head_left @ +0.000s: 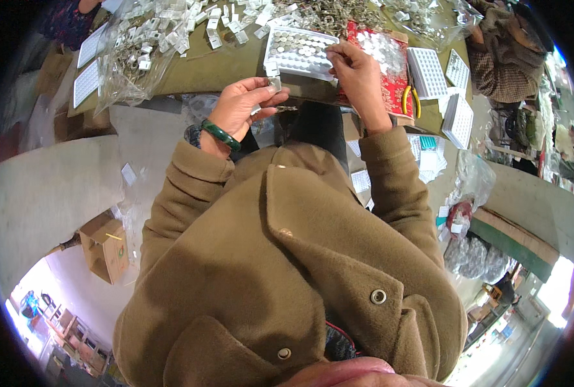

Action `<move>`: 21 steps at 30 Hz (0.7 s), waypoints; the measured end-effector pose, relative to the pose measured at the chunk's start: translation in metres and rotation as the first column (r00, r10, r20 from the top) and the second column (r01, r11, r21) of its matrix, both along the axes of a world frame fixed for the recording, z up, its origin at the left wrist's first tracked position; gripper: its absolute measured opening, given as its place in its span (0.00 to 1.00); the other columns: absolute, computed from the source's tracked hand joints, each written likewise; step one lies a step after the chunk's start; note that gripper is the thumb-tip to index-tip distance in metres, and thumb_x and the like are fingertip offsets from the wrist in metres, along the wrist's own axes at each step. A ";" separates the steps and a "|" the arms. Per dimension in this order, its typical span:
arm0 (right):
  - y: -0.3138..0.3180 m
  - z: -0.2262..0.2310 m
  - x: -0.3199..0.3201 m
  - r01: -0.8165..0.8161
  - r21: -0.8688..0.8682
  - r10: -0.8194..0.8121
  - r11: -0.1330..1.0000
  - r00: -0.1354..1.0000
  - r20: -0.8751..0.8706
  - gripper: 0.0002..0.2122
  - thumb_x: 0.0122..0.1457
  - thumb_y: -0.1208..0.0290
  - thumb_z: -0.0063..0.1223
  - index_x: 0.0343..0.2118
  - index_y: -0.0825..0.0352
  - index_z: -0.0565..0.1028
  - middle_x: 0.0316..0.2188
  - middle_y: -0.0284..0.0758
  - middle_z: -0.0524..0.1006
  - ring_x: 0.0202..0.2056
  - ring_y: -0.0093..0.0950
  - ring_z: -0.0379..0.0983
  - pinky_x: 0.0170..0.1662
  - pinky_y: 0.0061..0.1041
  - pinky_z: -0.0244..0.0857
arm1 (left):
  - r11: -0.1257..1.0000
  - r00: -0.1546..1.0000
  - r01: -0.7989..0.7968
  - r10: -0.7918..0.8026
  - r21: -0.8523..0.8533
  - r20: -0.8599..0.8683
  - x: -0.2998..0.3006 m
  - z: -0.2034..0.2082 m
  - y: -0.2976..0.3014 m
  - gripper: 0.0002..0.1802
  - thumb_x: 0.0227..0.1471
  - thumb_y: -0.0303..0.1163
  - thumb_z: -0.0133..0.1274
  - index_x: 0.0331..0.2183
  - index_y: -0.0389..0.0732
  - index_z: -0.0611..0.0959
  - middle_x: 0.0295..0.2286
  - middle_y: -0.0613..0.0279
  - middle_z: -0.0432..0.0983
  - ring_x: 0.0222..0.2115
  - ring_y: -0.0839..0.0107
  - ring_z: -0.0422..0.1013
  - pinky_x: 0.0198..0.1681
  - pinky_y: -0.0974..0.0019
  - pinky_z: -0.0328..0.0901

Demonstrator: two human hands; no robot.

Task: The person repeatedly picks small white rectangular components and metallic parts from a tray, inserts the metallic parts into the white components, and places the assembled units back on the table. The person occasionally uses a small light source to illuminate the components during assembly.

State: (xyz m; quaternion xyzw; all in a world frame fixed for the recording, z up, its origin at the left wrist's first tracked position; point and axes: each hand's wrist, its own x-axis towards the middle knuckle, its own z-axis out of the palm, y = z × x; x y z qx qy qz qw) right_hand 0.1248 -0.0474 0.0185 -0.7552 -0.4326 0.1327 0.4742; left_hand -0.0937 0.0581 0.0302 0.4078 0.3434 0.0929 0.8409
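Observation:
My left hand is closed on a small white and clear plastic case, held between thumb and fingers at the table's near edge. Another whitish piece shows between its lower fingers, too small to name. A white plastic tray with rows of round pockets lies just beyond; silvery coin-shaped discs fill its far rows. At the tray's right side my right hand is closed in a pinch, and whatever its fingertips hold is hidden. Under and beside that hand lies a red patterned sheet bearing a heap of clear, whitish small pieces.
Yellow-handled pliers rest on the sheet's right part. White pocketed trays stand farther right. Loose plastic cases and a clear bag cover the left of the table. A person sits at the far right.

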 end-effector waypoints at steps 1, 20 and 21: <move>0.008 -0.002 0.000 -0.010 -0.017 0.011 1.000 0.997 0.076 0.07 0.58 0.73 0.54 0.35 0.70 0.78 0.23 0.33 0.77 0.23 0.19 0.73 0.27 0.21 0.66 | 1.000 1.000 0.009 -0.008 0.005 -0.005 0.001 0.000 -0.001 0.09 0.57 0.30 0.51 0.41 0.41 0.76 0.41 0.61 0.79 0.39 0.80 0.75 0.30 0.82 0.68; 0.027 -0.005 -0.022 -0.081 -0.147 0.147 0.986 0.837 0.526 0.04 0.53 0.70 0.54 0.31 0.60 0.75 0.27 0.37 0.75 0.29 0.42 0.75 0.29 0.38 0.69 | 1.000 0.999 -0.022 0.022 -0.010 -0.036 0.009 -0.013 0.005 0.10 0.57 0.32 0.51 0.41 0.40 0.77 0.40 0.61 0.79 0.35 0.81 0.75 0.30 0.81 0.68; 0.027 -0.004 -0.022 -0.083 -0.151 0.150 0.985 0.843 0.516 0.03 0.53 0.70 0.54 0.31 0.60 0.74 0.27 0.37 0.75 0.29 0.42 0.75 0.29 0.38 0.69 | 1.000 0.999 -0.027 0.027 -0.009 -0.034 0.009 -0.013 0.005 0.10 0.57 0.32 0.51 0.41 0.40 0.78 0.40 0.61 0.79 0.35 0.81 0.75 0.30 0.81 0.68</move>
